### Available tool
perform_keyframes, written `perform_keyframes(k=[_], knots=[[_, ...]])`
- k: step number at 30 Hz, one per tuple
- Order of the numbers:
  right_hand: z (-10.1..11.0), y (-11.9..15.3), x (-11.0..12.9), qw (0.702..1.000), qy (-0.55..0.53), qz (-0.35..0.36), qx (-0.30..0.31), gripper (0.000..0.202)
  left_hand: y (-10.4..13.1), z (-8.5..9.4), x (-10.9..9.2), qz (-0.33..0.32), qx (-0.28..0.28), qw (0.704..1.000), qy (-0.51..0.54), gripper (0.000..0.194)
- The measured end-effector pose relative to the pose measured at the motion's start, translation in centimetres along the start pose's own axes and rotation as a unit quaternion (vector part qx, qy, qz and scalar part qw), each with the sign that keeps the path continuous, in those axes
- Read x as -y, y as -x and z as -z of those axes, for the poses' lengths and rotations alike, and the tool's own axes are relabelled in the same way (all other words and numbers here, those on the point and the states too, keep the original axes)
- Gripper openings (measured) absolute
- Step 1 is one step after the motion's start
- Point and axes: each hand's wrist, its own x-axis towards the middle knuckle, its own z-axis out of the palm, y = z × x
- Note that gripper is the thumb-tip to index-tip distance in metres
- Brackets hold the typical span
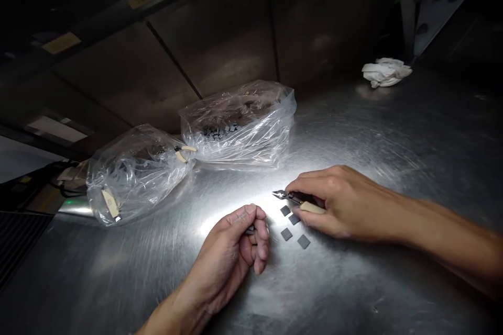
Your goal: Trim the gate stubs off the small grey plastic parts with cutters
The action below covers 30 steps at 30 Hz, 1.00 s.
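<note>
My right hand (334, 201) is wrapped round small cutting pliers (293, 198) with pale handles, their tips pointing left. Beside and below it, several small dark square pieces (304, 241) lie flat on the metal table. My left hand (239, 241) is to the left of the squares, its fingers curled and thumb pressed to the index finger. A small dark bit shows between those fingers, too hidden to identify.
Two clear plastic bags stand at the back: one (251, 141) holds many dark pieces, the other (137, 183) sits further left. Pale-handled pliers (182, 156) rest between them. A crumpled white cloth (385, 72) lies at the back right of the metal table (393, 282).
</note>
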Motion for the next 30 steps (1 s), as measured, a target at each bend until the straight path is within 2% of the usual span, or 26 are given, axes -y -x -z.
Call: perform_keyframes(k=[4,10,16,19,22,24,27,30], knots=[[-0.9,-0.5,1.3,0.999,-0.002,-0.022,0.024,0.016,0.2,-0.1,0.2,-0.003,0.003,1.000,-0.013,0.013],[-1.7,-1.1,2.0,0.999,0.004,-0.039,0.010,0.021,0.1,0.0,0.4,-0.021,0.008,1.000,-0.007,0.012],[-2.0,-0.9,2.1,0.999,-0.042,-0.001,-0.018,0.017,0.1,-0.1,0.5,-0.024,0.011,1.000,-0.007,0.018],[-1.7,-0.6,2.5,0.989,-0.128,0.013,-0.070,0.015,0.3,-0.1,0.7,-0.029,0.016,0.999,-0.022,0.034],[-1.7,-0.5,3.1,0.972,-0.221,0.023,-0.075,0.015,0.3,0.0,0.9,-0.024,0.039,0.998,-0.045,0.043],[-1.9,-0.5,3.3,0.968,-0.237,0.042,-0.067,0.018,0.3,0.1,0.9,-0.022,0.059,0.997,-0.044,0.043],[-2.2,-0.6,3.2,0.969,-0.221,0.065,-0.089,0.019,0.0,0.2,0.7,-0.012,0.081,0.997,-0.014,0.035],[-2.0,-0.5,2.9,0.970,-0.205,0.078,-0.105,0.021,0.0,0.2,0.6,0.003,0.069,0.997,0.028,0.029]])
